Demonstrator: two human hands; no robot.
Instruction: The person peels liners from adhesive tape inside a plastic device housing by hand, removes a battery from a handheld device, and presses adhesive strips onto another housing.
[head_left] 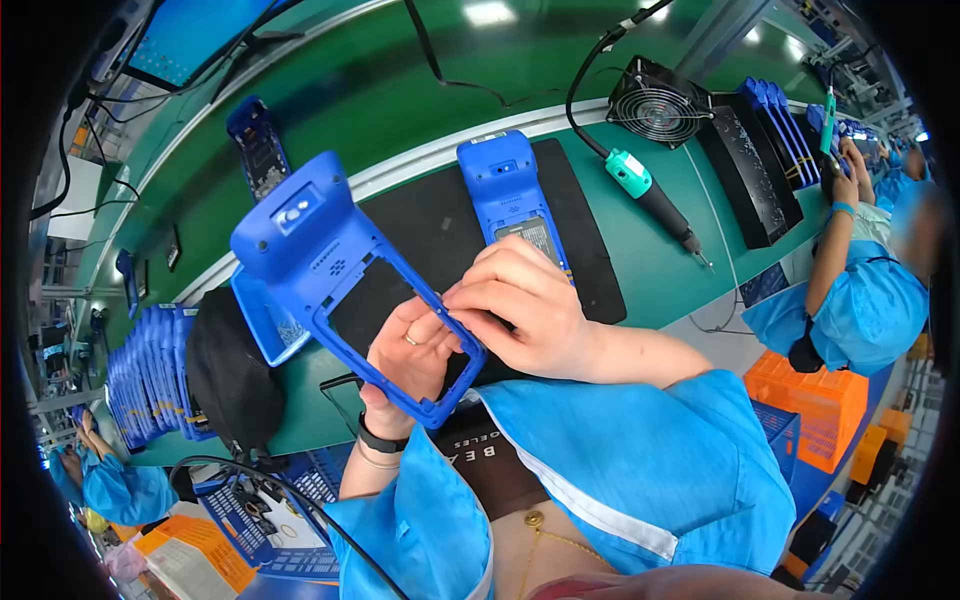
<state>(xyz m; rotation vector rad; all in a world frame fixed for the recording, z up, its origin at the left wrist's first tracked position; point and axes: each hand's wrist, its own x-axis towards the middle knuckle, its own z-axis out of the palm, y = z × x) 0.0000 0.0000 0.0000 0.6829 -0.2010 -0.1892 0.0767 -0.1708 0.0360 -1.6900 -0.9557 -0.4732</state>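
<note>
A blue plastic handheld-device housing [291,222], with a large rectangular opening, is tilted above the bench. My left hand [405,350] grips its lower part from behind, the fingers showing through the opening. The fingers of my right hand [525,305] are pinched together against the housing's right rim; whatever small thing they hold is hidden. Behind my right hand, a second blue device [497,180] lies on the black mat [575,200], its labelled battery area partly covered by the hand. A blue tray [272,325] with small parts sits under the housing's left side.
A green-and-black electric screwdriver [645,190] lies right of the mat, near a fan [660,103] and a black bin [745,175]. Blue housings [150,375] stand in a row beside a black bag [232,370]. Another opened device [260,150] lies behind. A co-worker [850,280] sits at right.
</note>
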